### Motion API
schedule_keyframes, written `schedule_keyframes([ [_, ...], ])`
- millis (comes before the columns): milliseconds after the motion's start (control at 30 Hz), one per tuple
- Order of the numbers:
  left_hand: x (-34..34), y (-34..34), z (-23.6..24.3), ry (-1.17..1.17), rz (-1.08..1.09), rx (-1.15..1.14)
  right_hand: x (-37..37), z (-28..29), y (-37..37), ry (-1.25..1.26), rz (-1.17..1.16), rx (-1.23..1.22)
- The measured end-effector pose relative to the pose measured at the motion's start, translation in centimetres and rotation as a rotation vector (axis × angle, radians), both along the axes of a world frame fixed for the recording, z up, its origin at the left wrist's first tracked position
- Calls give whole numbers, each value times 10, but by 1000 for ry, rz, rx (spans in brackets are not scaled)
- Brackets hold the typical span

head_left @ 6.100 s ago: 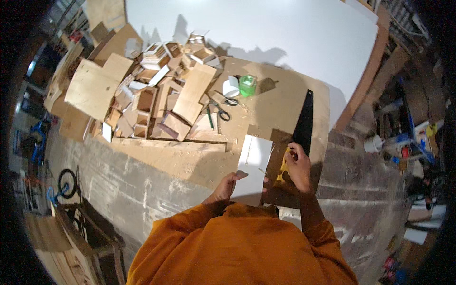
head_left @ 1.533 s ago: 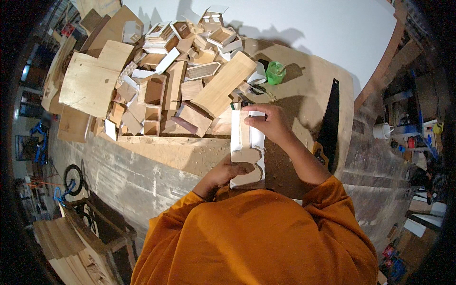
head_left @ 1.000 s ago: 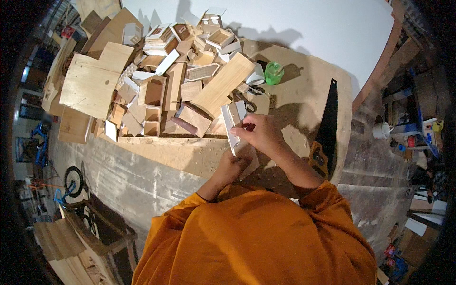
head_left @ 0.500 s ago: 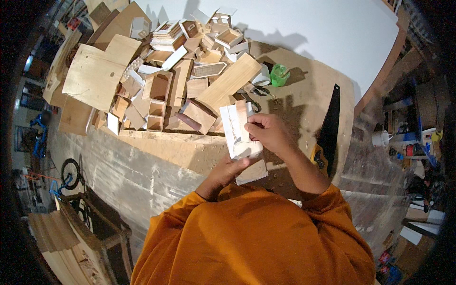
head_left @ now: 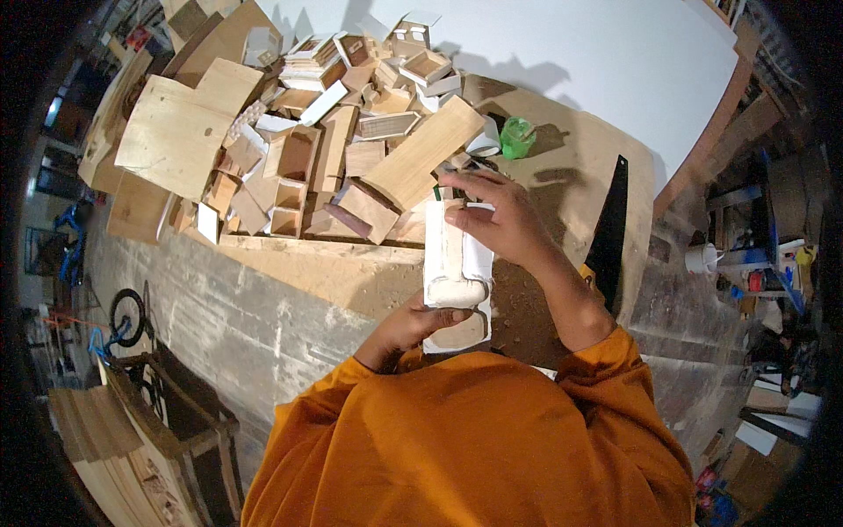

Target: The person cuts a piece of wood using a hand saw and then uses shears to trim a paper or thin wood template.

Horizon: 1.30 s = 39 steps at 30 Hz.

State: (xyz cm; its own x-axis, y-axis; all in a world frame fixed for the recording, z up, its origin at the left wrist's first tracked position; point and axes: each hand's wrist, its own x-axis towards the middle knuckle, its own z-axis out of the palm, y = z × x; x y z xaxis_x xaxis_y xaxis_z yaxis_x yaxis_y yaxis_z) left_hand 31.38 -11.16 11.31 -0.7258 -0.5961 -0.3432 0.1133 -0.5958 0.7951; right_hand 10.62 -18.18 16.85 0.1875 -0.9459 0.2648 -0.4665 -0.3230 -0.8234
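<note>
My left hand (head_left: 420,321) is closed around the near end of a white-faced wooden panel (head_left: 475,255), with its thumb across the front. Along the panel's middle lies a pale wooden strip (head_left: 453,249), with a rounded wooden crosspiece (head_left: 457,293) at its near end. Below the thumb, a bare wood section (head_left: 458,335) edged in white extends toward my body. My right hand (head_left: 499,213) reaches over the far end, fingers extended and thumb against the strip's tip, which sits between them. The fingers partly hide that end.
A heap of wooden offcuts and small boxes (head_left: 291,158) covers the table's far left, with a long board (head_left: 423,151) nearest my hands. A green cup (head_left: 517,138) stands beyond. A handsaw (head_left: 608,230) lies at right. A large white sheet (head_left: 606,70) spans the back.
My right hand has moved from the strip's side to its far end, its fingers now straighter. The panel has turned slightly, and the strip now lies straighter along it.
</note>
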Motion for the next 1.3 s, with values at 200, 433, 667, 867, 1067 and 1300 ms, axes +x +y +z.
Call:
schedule_keyframes([
  [200,2,1,6,70,-35,-34,3,-13,4,-92,15,214],
  [433,0,2,11,58,-64,-50,1,-23,6,-215,-4,312],
  [667,-6,3,-3,-105,54,58,1,-29,6,-190,-98,293],
  [867,-28,4,-19,-65,255,171,-20,-73,6,17,-148,339],
  [1067,-41,13,-25,25,406,325,-38,-110,12,-144,-123,443],
  [1300,-42,-1,-71,-570,42,-652,-51,-103,7,-73,-79,506],
])
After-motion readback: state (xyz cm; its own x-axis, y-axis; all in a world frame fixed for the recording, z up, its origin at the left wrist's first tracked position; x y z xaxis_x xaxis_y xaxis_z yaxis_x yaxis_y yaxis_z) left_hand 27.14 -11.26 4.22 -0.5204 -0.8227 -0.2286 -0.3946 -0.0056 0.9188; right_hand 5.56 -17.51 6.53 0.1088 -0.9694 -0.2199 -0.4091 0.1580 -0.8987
